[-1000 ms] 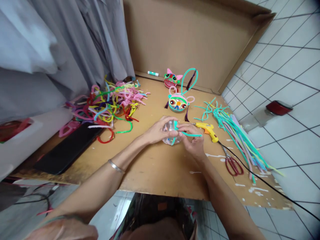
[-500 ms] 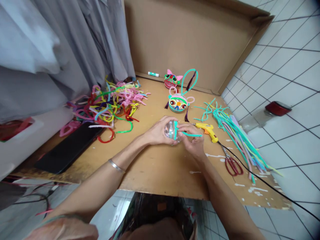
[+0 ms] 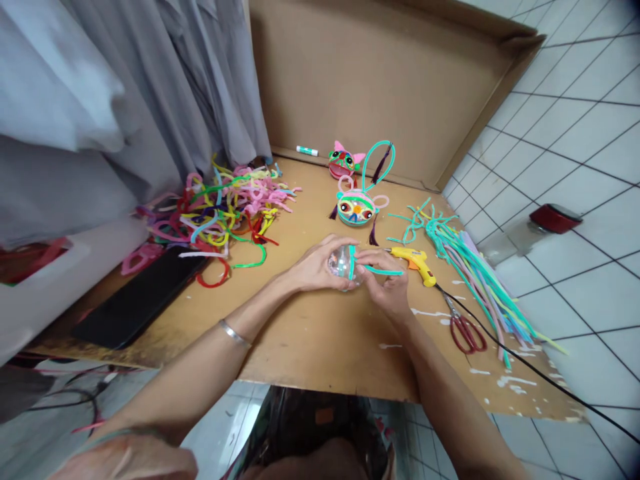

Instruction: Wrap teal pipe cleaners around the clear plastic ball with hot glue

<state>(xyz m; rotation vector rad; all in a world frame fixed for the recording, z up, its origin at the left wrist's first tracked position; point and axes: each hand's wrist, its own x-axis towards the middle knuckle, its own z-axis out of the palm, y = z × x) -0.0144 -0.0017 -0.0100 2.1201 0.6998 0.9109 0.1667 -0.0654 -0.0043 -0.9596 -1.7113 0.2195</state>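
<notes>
My left hand (image 3: 319, 265) is wrapped round a clear plastic ball (image 3: 341, 262) held just above the middle of the table. A turquoise pipe cleaner (image 3: 385, 271) circles the ball's side, and its loose end sticks out to the right. My right hand (image 3: 385, 283) pinches this pipe cleaner against the ball between thumb and fingers. Behind the hands sits a decorated ball with an animal face (image 3: 356, 208), pink loop ears, tassels and a turquoise loop. Farther back lies a smaller red and green face ornament (image 3: 343, 162) with pink pointed ears.
A yellow glue gun (image 3: 415, 260) and red-handled scissors (image 3: 466, 331) lie right of my hands, beside bundled pipe cleaners (image 3: 470, 273). Tangled pipe cleaners (image 3: 230, 207) and a black phone (image 3: 140, 297) are at left. A marker (image 3: 307, 151) lies by the cardboard wall (image 3: 380, 87).
Both hands hold almost the same pose, with the pipe cleaner still pressed against the ball. Only the camera view has shifted very slightly.
</notes>
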